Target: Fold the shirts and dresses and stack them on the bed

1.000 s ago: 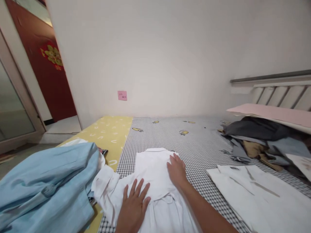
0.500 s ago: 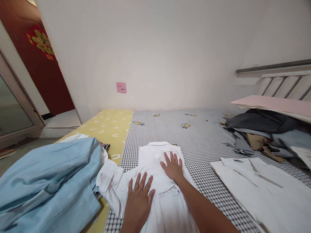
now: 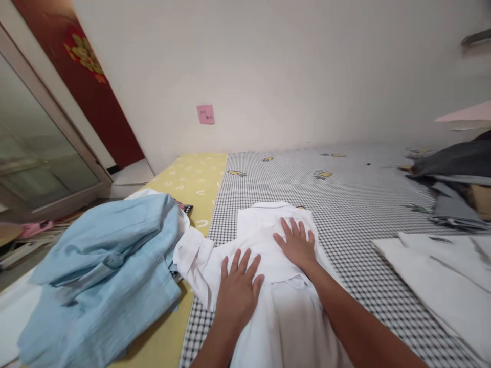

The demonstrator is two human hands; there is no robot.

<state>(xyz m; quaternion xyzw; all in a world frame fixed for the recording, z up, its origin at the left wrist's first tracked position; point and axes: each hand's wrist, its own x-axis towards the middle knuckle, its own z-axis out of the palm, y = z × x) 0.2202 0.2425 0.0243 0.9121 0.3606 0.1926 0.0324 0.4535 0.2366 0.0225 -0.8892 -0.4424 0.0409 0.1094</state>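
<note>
A white shirt [image 3: 286, 317] lies in front of me on the checked bed cover, its collar end away from me. One sleeve is folded across the body, and its cuff sticks out to the left. My left hand [image 3: 238, 289] rests flat on the sleeve with fingers spread. Farther up, near the collar end, my right hand [image 3: 297, 244] also presses flat with its fingers apart. Neither hand grips the cloth. The lower part of the shirt runs toward me, partly hidden by my forearms.
A crumpled light-blue denim shirt [image 3: 115, 266] lies to the left on the yellow cover [image 3: 187, 179]. At right are a folded white garment [image 3: 433, 281] and a pile of dark clothes [image 3: 456, 163] under a pink board [image 3: 468, 112]. The wall [image 3: 287, 76] stands behind the bed.
The camera view has turned left and down a little, so everything appears shifted right and up. Both hands stay flat on the white shirt, in nearly the same places.
</note>
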